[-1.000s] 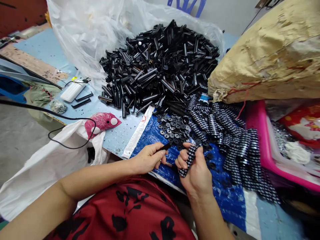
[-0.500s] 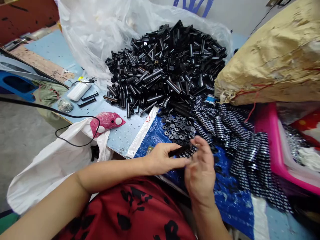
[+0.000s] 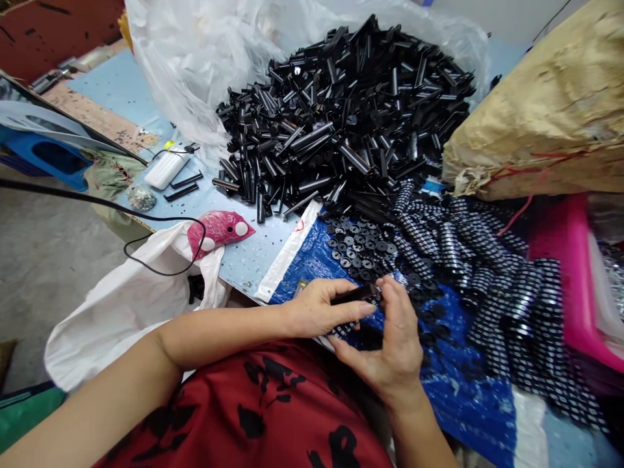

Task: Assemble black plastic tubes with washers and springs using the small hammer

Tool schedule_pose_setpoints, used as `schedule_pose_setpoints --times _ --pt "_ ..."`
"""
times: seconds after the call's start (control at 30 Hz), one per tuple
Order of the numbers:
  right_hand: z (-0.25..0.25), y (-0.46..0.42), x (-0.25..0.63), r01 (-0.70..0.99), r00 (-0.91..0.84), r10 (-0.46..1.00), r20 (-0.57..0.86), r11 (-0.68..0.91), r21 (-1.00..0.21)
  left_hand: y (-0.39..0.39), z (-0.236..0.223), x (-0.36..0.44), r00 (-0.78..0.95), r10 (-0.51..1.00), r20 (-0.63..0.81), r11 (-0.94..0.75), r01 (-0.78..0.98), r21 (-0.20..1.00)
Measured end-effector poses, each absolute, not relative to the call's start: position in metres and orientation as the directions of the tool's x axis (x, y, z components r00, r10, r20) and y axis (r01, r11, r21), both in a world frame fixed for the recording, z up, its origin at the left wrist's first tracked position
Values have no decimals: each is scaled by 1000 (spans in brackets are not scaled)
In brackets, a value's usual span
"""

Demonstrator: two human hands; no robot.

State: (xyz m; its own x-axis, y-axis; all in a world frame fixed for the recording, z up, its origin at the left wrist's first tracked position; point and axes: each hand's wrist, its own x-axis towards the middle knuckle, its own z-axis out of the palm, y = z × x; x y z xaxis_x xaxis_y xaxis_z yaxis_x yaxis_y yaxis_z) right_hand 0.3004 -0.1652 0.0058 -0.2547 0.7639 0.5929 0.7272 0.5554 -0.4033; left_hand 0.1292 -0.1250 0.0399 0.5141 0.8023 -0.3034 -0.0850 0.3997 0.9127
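My left hand (image 3: pixel 319 307) pinches a thin black tube (image 3: pixel 353 294) and lies over a black piece with white dots (image 3: pixel 344 328). My right hand (image 3: pixel 392 341) cups that dotted piece from below, fingers curled toward the tube's end. Both hands meet above a blue tarp (image 3: pixel 448 377) at the table's near edge. Just beyond them lie several small black round caps (image 3: pixel 358 250). A big heap of black tubes (image 3: pixel 341 123) fills the middle of the table. Black rolls with white dots (image 3: pixel 487 266) lie to the right.
A clear plastic bag (image 3: pixel 195 58) sits behind the heap. A brown sack (image 3: pixel 541 117) lies at right over a pink tub (image 3: pixel 565 273). A white bag (image 3: pixel 127 305), a pink bag (image 3: pixel 219 231) and a black cable (image 3: pixel 97 208) hang at the table's left edge.
My right hand dropped from holding the dotted piece upright to cupping it low beneath my left hand. My left hand brought the black tube across onto it. The view shifted slightly.
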Motion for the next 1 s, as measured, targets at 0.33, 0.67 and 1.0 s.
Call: schedule_pose_setpoints --times 0.33,0.67,1.0 --pt "-5 -178 299 498 -171 954 247 300 -814 -138 37 121 444 848 -288 410 -205 889" --pt "-15 -161 299 530 -246 969 -32 107 -841 -139 12 124 426 802 -419 538 -209 816" --pt "-13 -160 308 505 -349 937 25 211 -837 -151 19 114 412 874 -257 301 -44 953"
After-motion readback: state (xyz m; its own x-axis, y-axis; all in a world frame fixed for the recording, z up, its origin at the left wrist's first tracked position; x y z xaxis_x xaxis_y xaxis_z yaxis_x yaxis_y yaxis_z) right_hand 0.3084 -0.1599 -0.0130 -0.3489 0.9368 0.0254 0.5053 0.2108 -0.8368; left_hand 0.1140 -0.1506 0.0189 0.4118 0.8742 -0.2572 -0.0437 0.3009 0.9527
